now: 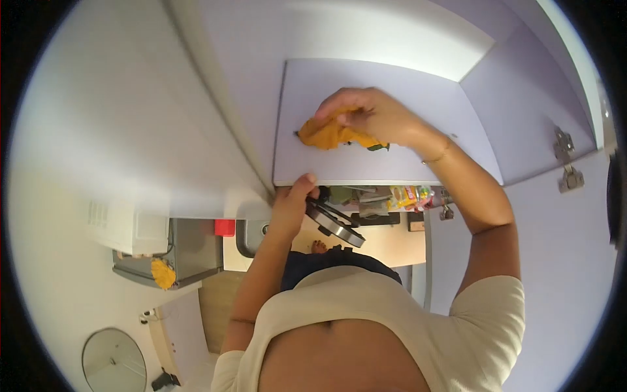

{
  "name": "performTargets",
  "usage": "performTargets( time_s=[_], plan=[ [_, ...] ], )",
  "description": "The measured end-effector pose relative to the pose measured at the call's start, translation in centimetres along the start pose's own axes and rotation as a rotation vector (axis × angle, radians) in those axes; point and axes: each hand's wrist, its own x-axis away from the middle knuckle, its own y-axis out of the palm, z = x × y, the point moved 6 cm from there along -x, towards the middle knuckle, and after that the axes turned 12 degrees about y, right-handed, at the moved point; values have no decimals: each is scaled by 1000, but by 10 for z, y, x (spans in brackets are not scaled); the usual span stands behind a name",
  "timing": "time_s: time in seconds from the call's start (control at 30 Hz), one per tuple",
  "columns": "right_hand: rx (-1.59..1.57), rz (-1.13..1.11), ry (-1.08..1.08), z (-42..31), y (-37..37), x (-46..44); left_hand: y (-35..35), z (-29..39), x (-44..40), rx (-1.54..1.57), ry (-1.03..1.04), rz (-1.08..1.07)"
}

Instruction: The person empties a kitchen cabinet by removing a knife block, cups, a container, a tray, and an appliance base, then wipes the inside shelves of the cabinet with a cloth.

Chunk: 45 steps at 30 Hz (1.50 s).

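My right hand [362,114] is closed on a crumpled yellow-orange cloth [320,136] with dark edging, pressed to the pale cabinet shelf [366,166]. My left hand [294,202] is at the shelf's front edge, toward its left end. Its thumb rests over the edge while the fingers curl below, mostly hidden. Right beside those fingers is a round, black-and-silver rimmed object [336,225], seen edge-on. I cannot tell whether the left hand touches it.
Colourful packets [408,196] and other items sit below the shelf. Metal hinges [567,160] join the cabinet door at right. Further down are a sink [251,236], a red container [225,227], a grey fridge [196,245] with a yellow cloth [163,273], and my bare foot [319,247] on the countertop.
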Motion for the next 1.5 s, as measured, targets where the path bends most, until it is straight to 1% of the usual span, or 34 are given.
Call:
performTargets(
  time_s=[0.03,0.07,0.1,0.13,0.17,0.23,0.27,0.33,0.37,0.4,0.43,0.47,0.53,0.6,0.67,0.7,0.73,0.8,0.87,0.9,0.93,0.97,1.0,1.07,1.1,1.23,1.3,1.33,1.37,1.4,1.47,1.5],
  plan=[
    [-64,124,34,-1,-16,15,-2,2,-2,-82,49,-3],
    [-159,267,73,4,-37,34,-1,-4,-4,-77,42,-41],
    [-251,416,111,13,-59,56,-5,-13,-7,-56,45,-21],
    [-237,584,141,25,-82,81,-8,-20,-8,-32,44,0],
    [-298,736,234,39,-102,110,-4,-19,-6,-24,30,-39],
    [-351,1018,271,80,-142,160,-3,-10,-4,8,54,12],
    [-337,1042,281,98,-152,176,0,-13,-6,19,51,-15],
    [-280,1243,454,146,-164,208,-3,-20,-8,88,47,4],
    [-278,1250,462,171,-160,211,-4,-21,-9,85,55,-36],
    [111,1200,477,186,-155,206,-2,-25,-9,84,51,-42],
    [494,1118,477,189,-148,199,-1,-24,-12,101,132,-33],
    [491,1114,482,178,-138,196,-2,-22,-13,117,210,-20],
    [318,1127,407,117,-98,173,-4,-25,-13,100,178,-29],
    [463,1057,410,70,-57,141,-8,-26,-11,73,143,-43],
    [311,1018,222,69,-32,116,-6,-26,-11,65,100,-53],
    [358,1066,116,61,-25,110,-5,-23,-10,61,102,-49],
    [354,1064,107,58,-31,108,-2,-22,-9,70,72,-79],
    [-187,1029,310,82,-60,112,-4,-24,-10,73,42,-96],
    [-208,1195,312,109,-102,126,-4,-26,-15,57,131,-144],
    [-169,1156,384,131,-119,131,-3,-21,-12,56,126,-140],
    [-127,1115,450,149,-128,133,-1,-16,-8,46,24,-131],
    [-88,1082,576,157,-122,132,1,-16,-5,39,-78,-119],
    [-81,1070,573,162,-117,124,1,-18,-6,46,-79,-107],
    [242,1095,303,149,-96,99,0,-13,-7,46,86,-136],
    [276,1060,268,137,-85,90,-1,-13,-8,41,82,-128],
    [203,947,280,78,-41,60,0,-13,-10,19,97,-158],
    [-7,792,290,59,-21,47,-1,-13,-10,16,106,-157],
    [-10,785,287,57,-14,44,-1,-15,-9,2,40,-173],
    [-13,759,221,50,-8,40,0,-16,-8,-11,-27,-188],
    [-15,730,154,42,-1,38,2,-14,-7,-10,-27,-179],
    [-44,680,187,31,8,40,8,-2,-8,4,139,-168],
    [-144,608,189,31,14,39,6,-2,-9,6,137,-155]
  ],
)
